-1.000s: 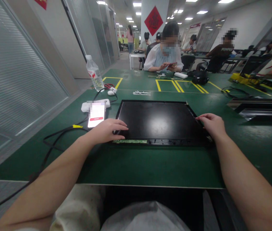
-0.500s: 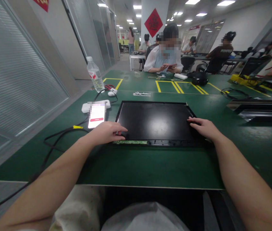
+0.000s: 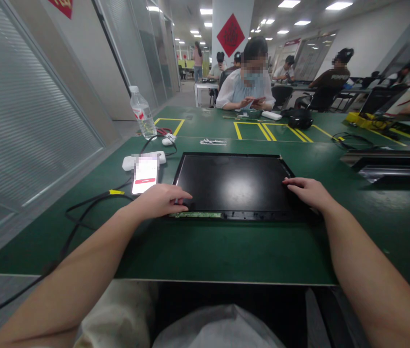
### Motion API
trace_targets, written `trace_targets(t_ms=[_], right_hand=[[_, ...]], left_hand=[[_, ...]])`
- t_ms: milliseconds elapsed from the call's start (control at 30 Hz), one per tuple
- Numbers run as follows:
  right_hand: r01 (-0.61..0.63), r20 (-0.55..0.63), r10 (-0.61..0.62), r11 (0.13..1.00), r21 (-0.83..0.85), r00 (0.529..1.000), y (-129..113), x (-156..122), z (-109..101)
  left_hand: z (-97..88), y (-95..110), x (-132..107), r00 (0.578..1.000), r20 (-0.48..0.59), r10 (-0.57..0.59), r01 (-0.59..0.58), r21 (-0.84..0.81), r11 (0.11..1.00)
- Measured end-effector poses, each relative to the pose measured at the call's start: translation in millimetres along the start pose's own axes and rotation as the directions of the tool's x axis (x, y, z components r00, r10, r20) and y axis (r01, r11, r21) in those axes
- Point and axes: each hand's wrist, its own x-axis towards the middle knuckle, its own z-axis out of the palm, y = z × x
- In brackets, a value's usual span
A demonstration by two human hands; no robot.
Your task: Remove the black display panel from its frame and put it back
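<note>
A black flat display panel [image 3: 226, 181] lies screen-up on the green table in front of me. Along its near edge runs a dark strip, with a narrow green circuit board [image 3: 201, 215] at the left part. My left hand [image 3: 161, 199] is closed at the panel's left edge near the front corner, its fingers curled over the frame. At the right edge my right hand [image 3: 308, 191] is closed too, fingertips on the frame; its undersides are hidden. Just left of the panel, beside my left hand, a phone [image 3: 145, 176] with a lit screen leans on a white device [image 3: 128, 163].
A water bottle [image 3: 143, 113] and a white mouse-like object [image 3: 169, 139] stand at the back left. Black cables [image 3: 81, 215] cross the left side. Dark metal strips [image 3: 389, 171] lie at right. A co-worker [image 3: 248, 87] sits across the green table [image 3: 234, 256] holding a phone.
My hands and the panel hold nearly the same position. Only a slight shift of the camera view shows.
</note>
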Motion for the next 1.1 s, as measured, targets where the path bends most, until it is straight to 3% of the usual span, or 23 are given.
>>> trace_targets(t_ms=[1100], right_hand=[[-0.032,0.023,0.033,0.999,-0.04,0.999,0.7,2.5,-1.3]], left_hand=[[-0.7,3.5,1.4,0.999,0.005,0.04,-0.04,-0.003,0.999]])
